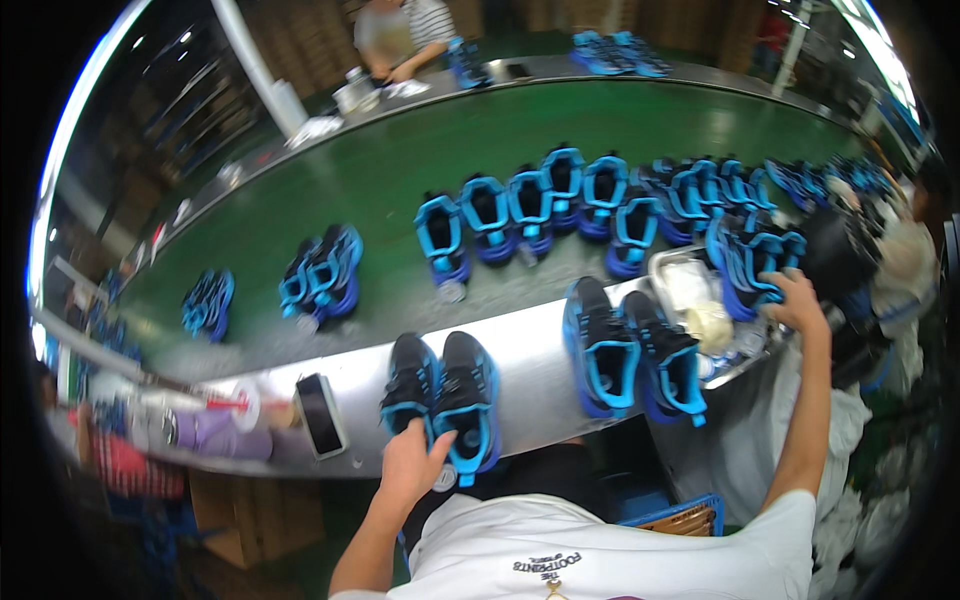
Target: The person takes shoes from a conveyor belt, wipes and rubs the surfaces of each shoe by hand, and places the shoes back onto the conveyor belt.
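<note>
My left hand (412,462) grips the heels of a pair of black-and-blue shoes (445,390) standing on the steel ledge (530,345) in front of me. My right hand (796,303) reaches far right and closes on a blue shoe (752,262) in a cluster at the belt's edge. Another pair of black-and-blue shoes (632,352) lies on the ledge between my hands.
Several blue shoes (560,200) stand in rows on the green conveyor belt (400,160). A phone (320,415) lies on the ledge at the left. A metal tray (690,290) holds pale material. Another person (400,35) works across the belt; one more sits at right.
</note>
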`<state>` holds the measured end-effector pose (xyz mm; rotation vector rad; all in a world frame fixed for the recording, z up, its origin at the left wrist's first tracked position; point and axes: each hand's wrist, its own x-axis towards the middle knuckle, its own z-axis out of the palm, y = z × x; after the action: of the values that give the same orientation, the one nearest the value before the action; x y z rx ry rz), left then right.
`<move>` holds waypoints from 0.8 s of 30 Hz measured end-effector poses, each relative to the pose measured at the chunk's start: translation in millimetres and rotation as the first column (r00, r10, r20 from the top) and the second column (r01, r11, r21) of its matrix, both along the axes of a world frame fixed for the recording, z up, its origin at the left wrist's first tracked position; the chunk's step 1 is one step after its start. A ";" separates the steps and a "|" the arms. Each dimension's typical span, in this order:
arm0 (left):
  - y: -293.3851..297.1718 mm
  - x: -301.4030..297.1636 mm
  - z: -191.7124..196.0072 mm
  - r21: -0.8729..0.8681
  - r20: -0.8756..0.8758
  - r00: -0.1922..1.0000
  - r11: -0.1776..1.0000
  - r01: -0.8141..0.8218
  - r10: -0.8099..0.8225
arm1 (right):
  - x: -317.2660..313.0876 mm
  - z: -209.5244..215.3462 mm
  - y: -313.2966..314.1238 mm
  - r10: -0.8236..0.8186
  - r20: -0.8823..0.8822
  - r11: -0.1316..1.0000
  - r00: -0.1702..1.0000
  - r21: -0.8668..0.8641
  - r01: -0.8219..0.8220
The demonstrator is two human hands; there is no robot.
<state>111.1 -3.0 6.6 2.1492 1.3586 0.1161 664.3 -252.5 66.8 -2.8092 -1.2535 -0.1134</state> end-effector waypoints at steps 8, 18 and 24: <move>37.0 -34.1 25.4 0.470 0.248 0.961 0.882 -0.011 -0.121 | -303.9 15.1 167.5 0.775 -0.481 0.631 0.409 0.597 -0.495; 45.4 -19.2 21.9 0.245 0.312 0.893 0.936 0.253 -0.324 | -385.2 -55.7 203.4 0.758 -0.295 0.647 0.582 0.456 -0.611; 62.4 -34.7 -7.5 0.201 0.448 0.837 0.948 0.247 -0.314 | -380.5 -52.4 188.3 0.734 -0.322 0.678 0.598 0.396 -0.619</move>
<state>76.5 59.4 -0.8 2.2091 0.7604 0.5949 283.8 -64.3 14.4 -1.7894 -1.8985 0.3908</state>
